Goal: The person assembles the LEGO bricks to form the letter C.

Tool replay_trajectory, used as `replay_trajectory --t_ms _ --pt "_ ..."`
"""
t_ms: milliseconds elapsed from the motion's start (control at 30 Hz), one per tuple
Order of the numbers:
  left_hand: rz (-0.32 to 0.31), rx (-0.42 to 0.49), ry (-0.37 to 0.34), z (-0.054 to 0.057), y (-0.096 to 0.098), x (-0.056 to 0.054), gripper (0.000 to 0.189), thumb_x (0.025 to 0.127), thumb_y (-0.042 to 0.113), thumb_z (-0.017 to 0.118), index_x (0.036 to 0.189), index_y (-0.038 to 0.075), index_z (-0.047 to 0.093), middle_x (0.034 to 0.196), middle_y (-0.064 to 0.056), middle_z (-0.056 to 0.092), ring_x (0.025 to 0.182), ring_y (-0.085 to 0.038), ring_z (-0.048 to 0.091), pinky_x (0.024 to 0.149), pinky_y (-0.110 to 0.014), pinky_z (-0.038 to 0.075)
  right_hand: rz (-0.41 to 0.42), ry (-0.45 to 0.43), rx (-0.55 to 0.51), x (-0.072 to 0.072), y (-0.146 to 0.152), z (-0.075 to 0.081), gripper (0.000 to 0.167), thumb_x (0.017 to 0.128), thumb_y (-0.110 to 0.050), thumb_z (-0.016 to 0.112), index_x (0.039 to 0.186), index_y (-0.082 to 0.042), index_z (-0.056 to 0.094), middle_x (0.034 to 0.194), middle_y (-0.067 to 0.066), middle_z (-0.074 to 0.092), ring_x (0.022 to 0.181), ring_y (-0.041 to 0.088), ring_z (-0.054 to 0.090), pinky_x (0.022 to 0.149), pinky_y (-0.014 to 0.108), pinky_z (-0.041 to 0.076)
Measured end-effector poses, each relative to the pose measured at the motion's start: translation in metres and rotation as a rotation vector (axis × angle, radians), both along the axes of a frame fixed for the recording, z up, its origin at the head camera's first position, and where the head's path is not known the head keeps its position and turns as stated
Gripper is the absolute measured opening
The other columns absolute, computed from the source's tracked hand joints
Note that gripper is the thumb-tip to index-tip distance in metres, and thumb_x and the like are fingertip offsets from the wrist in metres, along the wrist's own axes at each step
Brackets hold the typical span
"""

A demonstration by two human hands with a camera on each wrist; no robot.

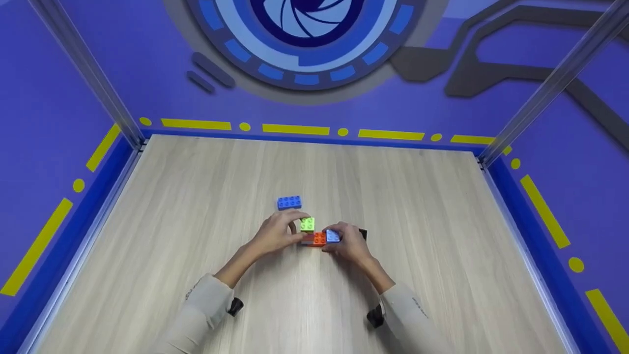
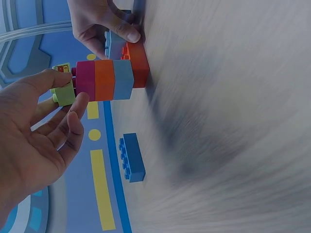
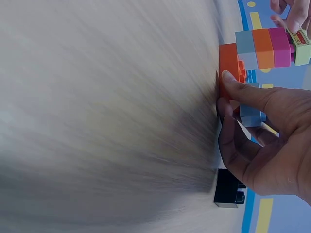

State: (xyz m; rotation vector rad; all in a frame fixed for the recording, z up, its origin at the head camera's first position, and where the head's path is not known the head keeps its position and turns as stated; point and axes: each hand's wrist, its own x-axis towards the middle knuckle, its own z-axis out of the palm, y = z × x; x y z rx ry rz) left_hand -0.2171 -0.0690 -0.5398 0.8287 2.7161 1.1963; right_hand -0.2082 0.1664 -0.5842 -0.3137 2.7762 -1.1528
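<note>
With thumb and fingers my left hand (image 1: 276, 232) pinches a light green toy building brick (image 1: 307, 224) that has a small printed side. It stands slightly tilted over a short tower, and studs of the magenta brick (image 2: 85, 80) show below it. Under the magenta come an orange brick (image 2: 104, 80) and a light blue brick (image 2: 123, 79). This tower rises from the left end of a long red-orange brick (image 2: 140, 60) on the table. My right hand (image 1: 350, 242) grips that long brick low on its side. Another light blue brick (image 3: 250, 114) sits on its right end, partly behind the fingers.
A blue brick (image 1: 289, 202) lies on the wooden table (image 1: 206, 196) beyond my left hand. To the right of my right hand is a black brick (image 3: 227, 188), mostly hidden in the head view. Purple-blue panels (image 1: 147, 73) border the table's back and sides.
</note>
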Motion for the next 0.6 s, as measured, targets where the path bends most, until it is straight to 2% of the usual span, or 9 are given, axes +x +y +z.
replay_trajectory --t_ms 167,367,600 --pt "0.006 0.008 0.019 -0.0013 -0.0007 0.0003 0.039 0.09 0.024 0.079 0.126 0.009 0.072 0.129 -0.011 0.07 0.085 -0.019 0.07 0.071 -0.026 0.051 -0.002 0.018 0.011 -0.0001 -0.0013 -0.0006 0.038 0.075 -0.009 0.09 0.11 -0.005 0.077 0.108 0.012 0.074 0.103 0.025 0.066 0.098 0.048 0.052" --pt "0.02 0.021 0.028 -0.0046 0.0004 -0.0015 0.039 0.088 0.022 0.081 0.124 0.009 0.074 0.123 -0.012 0.072 0.084 -0.019 0.069 0.07 -0.025 0.051 -0.023 -0.004 0.012 0.0011 -0.0018 -0.0003 0.039 0.075 -0.009 0.09 0.112 -0.007 0.077 0.11 0.011 0.074 0.104 0.025 0.065 0.1 0.048 0.052" --pt "0.021 0.003 0.035 -0.0028 0.0023 -0.0024 0.04 0.088 0.023 0.081 0.124 0.007 0.073 0.114 -0.011 0.073 0.082 -0.019 0.068 0.067 -0.024 0.05 -0.038 -0.011 0.01 0.0013 -0.003 -0.0003 0.041 0.076 -0.008 0.089 0.114 -0.007 0.076 0.113 0.011 0.073 0.109 0.026 0.066 0.102 0.048 0.05"
